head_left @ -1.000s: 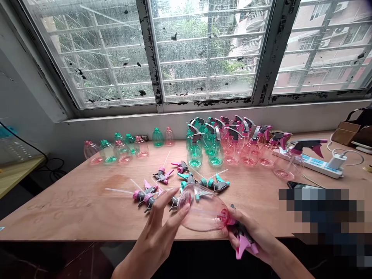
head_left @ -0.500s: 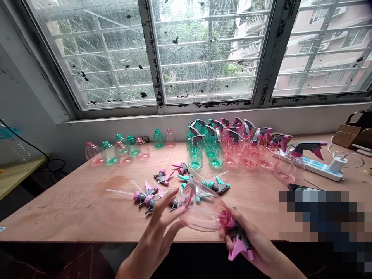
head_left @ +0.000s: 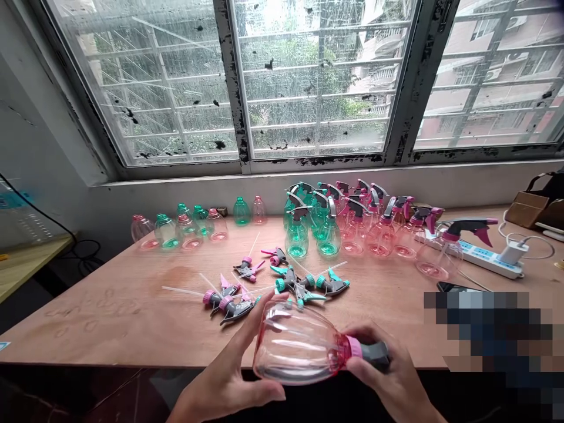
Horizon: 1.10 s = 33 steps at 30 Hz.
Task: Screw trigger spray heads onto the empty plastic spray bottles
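Note:
A clear pink spray bottle lies sideways in the air at the table's front edge, its base to the left. My left hand is around the base end, fingers behind it and thumb below in front. At the neck, my right hand grips the pink collar and dark grey trigger head, its thumb in front. The trigger is hidden by that hand. Just beyond the bottle are loose teal trigger heads and pink trigger heads with white tubes.
Bottles without heads stand at the back left. Several green headed bottles and pink headed bottles stand at the back centre and right. A power strip and a phone lie on the right. Pixelation covers the lower right.
The bottle has moved lower and a little left, and its base no longer tilts upward. Both hands turned with it; the pink trigger went out of sight. My left thumb has spread lower.

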{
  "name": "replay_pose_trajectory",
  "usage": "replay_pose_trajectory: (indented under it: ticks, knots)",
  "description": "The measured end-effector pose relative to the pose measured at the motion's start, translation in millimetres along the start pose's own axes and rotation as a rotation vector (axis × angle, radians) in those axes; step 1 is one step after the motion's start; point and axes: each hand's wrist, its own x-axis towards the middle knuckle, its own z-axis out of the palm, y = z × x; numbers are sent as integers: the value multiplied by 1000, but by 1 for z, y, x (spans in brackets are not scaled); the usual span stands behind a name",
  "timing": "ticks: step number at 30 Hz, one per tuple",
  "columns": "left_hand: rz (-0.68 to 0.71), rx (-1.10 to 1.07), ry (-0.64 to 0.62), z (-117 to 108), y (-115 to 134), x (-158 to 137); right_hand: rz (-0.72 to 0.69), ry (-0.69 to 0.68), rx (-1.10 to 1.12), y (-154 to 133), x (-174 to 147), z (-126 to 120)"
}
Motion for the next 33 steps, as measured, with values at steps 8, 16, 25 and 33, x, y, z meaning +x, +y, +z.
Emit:
replay_pose_trajectory:
  ticks: [8, 16, 25, 33]
  knots:
    - [12, -73, -85, -13, 12, 1, -337, -23, -156, -12, -2, 3]
    - [138, -203, 83, 14, 28, 23, -111, -18, -109, -13, -7, 5]
    - [290, -109, 234, 20, 24, 25, 145, -151, 89, -8, 4, -10]
    - [85, -181, 137, 20, 13, 23, 33, 247, -94, -31, 31, -60]
